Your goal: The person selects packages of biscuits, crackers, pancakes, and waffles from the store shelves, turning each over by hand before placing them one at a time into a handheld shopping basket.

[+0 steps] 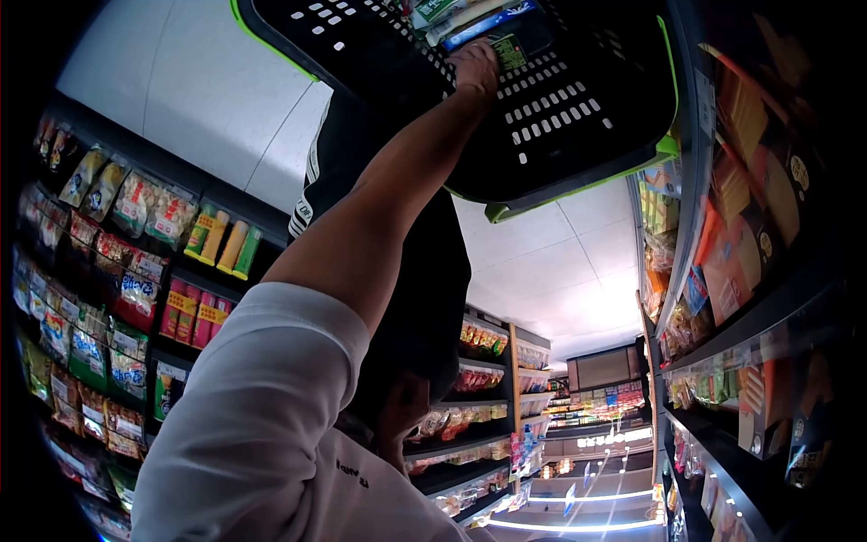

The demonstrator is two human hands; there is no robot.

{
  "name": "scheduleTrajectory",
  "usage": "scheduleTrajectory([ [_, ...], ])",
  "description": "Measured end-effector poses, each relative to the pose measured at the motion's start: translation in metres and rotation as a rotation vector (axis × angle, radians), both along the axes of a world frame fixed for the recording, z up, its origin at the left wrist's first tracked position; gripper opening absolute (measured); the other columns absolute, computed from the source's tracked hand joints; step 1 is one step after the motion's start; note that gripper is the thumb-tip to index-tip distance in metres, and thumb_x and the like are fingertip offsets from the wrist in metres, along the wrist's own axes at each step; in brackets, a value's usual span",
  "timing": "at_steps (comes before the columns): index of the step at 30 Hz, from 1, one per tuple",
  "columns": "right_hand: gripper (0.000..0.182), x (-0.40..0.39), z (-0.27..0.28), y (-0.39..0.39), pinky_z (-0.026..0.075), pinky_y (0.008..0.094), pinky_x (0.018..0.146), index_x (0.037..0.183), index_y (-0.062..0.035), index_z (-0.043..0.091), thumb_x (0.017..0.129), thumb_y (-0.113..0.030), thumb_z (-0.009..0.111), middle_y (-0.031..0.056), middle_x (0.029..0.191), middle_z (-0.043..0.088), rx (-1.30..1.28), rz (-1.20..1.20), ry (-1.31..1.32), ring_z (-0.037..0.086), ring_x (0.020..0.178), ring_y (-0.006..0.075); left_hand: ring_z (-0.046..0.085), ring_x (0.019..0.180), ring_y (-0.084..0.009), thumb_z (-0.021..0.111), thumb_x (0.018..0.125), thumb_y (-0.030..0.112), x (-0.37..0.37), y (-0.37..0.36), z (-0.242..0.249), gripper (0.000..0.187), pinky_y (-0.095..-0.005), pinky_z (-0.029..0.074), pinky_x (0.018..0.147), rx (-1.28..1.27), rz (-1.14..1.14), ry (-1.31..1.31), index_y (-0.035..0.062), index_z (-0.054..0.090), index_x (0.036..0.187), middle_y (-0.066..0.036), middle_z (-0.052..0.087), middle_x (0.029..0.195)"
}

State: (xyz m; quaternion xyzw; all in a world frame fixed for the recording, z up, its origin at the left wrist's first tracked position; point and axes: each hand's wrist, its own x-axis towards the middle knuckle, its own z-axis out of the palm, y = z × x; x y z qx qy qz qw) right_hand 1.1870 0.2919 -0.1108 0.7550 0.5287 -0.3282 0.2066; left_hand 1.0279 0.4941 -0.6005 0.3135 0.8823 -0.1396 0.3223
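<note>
My left hand (476, 69) reaches from a white sleeve into a black shopping basket (479, 154) with a bright green rim. Its fingers are curled at the edge of a small dark pack with green print (509, 52) and look closed on it. Beside the fingers lie a blue-and-white packet (489, 22) and a green-and-white packet (432, 13). My right hand (406, 402) hangs in shadow against the dark clothing, partly behind the white shirt. Its fingers are too dim to read.
The view is upside down, with pale floor tiles (542, 244) above and ceiling lights (578, 499) below. Bagged snacks fill the shelves on the left (135, 280). Another shelf of packages (722, 298) runs close along the right. More shelves (479, 384) stand farther along the aisle.
</note>
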Motion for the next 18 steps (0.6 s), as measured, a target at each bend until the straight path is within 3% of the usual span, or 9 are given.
scheduleTrajectory([
  [2, 0.012, 0.005, 0.004, -0.002, 0.049, 0.0312, 0.061, 0.088, -0.004, 0.063, 0.077, -0.004, 0.059, 0.0106, 0.072, 0.065, -0.014, -0.027, 0.031, 0.063, 0.064, 0.0196, 0.056, 0.1, -0.0392, 0.052, 0.086, 0.022, 0.002, -0.005, 0.006, 0.055, -0.0497, 0.049, 0.081, 0.012, 0.031, 0.024, -0.0081, 0.036, 0.128, -0.027, 0.05, 0.113],
  [4, 0.012, 0.01, 0.012, 0.0, 0.049, 0.031, 0.061, 0.089, -0.0037, 0.063, 0.077, -0.004, 0.058, 0.0105, 0.073, 0.064, -0.027, -0.038, 0.062, 0.063, 0.065, 0.0197, 0.052, 0.108, -0.045, 0.045, 0.09, 0.022, -0.005, -0.012, 0.013, 0.056, -0.0498, 0.046, 0.088, -0.033, 0.163, -0.228, -0.0092, 0.03, 0.135, -0.031, 0.047, 0.123],
  [6, 0.014, 0.012, 0.016, 0.005, 0.049, 0.0314, 0.064, 0.09, -0.0031, 0.063, 0.077, -0.004, 0.057, 0.0112, 0.075, 0.063, -0.007, -0.016, 0.168, 0.063, 0.069, 0.0208, 0.056, 0.104, -0.0347, 0.049, 0.088, 0.016, -0.012, -0.034, 0.04, 0.037, -0.0454, 0.047, 0.086, 0.131, 0.127, -0.252, -0.004, 0.05, 0.118, -0.023, 0.054, 0.114],
  [9, 0.016, 0.025, 0.032, 0.011, 0.049, 0.0312, 0.069, 0.095, -0.0042, 0.062, 0.08, -0.005, 0.057, 0.0118, 0.083, 0.063, 0.001, 0.042, 0.302, 0.063, 0.077, 0.0206, 0.054, 0.104, -0.0312, 0.057, 0.08, 0.017, -0.027, -0.07, 0.119, 0.017, -0.0402, 0.045, 0.087, 0.338, 0.272, -0.331, 0.0056, 0.063, 0.091, -0.016, 0.057, 0.108],
  [10, 0.016, 0.028, 0.039, 0.017, 0.048, 0.0311, 0.07, 0.097, -0.0049, 0.062, 0.081, -0.006, 0.057, 0.0116, 0.084, 0.063, 0.015, 0.109, 0.37, 0.063, 0.078, 0.0204, 0.052, 0.104, -0.0319, 0.059, 0.078, 0.02, -0.039, -0.079, 0.154, 0.016, -0.0414, 0.044, 0.088, 0.241, 0.046, -0.453, 0.0068, 0.064, 0.086, -0.014, 0.058, 0.104],
  [12, 0.017, 0.029, 0.061, 0.04, 0.05, 0.0321, 0.071, 0.103, -0.0077, 0.061, 0.086, -0.01, 0.057, 0.011, 0.087, 0.063, -0.075, 0.193, 0.399, 0.064, 0.08, 0.0222, 0.056, 0.094, -0.0344, 0.056, 0.078, 0.018, -0.047, -0.099, 0.209, 0.027, -0.0438, 0.046, 0.083, 0.463, -0.11, -0.384, 0.0023, 0.058, 0.1, -0.016, 0.058, 0.102],
  [14, 0.022, 0.044, 0.073, 0.056, 0.051, 0.0276, 0.064, 0.111, -0.0048, 0.056, 0.09, -0.012, 0.055, 0.0086, 0.088, 0.061, -0.224, -0.21, 0.505, 0.062, 0.072, 0.0153, 0.055, 0.098, -0.0375, 0.058, 0.08, 0.022, -0.063, -0.107, 0.279, 0.034, -0.0457, 0.047, 0.083, 0.442, 0.04, -0.434, -0.0013, 0.054, 0.105, -0.021, 0.057, 0.102],
  [15, 0.022, 0.05, 0.08, 0.067, 0.051, 0.0237, 0.058, 0.114, -0.0041, 0.054, 0.092, -0.01, 0.053, 0.007, 0.086, 0.061, -0.065, 0.039, 0.586, 0.062, 0.067, 0.0125, 0.057, 0.096, -0.0384, 0.059, 0.079, 0.023, -0.078, -0.102, 0.347, 0.036, -0.0465, 0.048, 0.083, 0.478, 0.177, -0.431, -0.0007, 0.053, 0.105, -0.023, 0.058, 0.099],
  [18, 0.022, 0.01, 0.154, 0.136, 0.051, 0.0244, 0.059, 0.113, -0.0031, 0.054, 0.091, -0.005, 0.053, 0.0057, 0.085, 0.06, 0.166, -0.076, 0.779, 0.061, 0.067, 0.0123, 0.06, 0.088, -0.0401, 0.059, 0.076, 0.025, -0.095, -0.119, 0.383, 0.03, -0.0487, 0.049, 0.08, 0.545, 0.003, -0.491, 0.0006, 0.057, 0.094, -0.024, 0.06, 0.091],
])
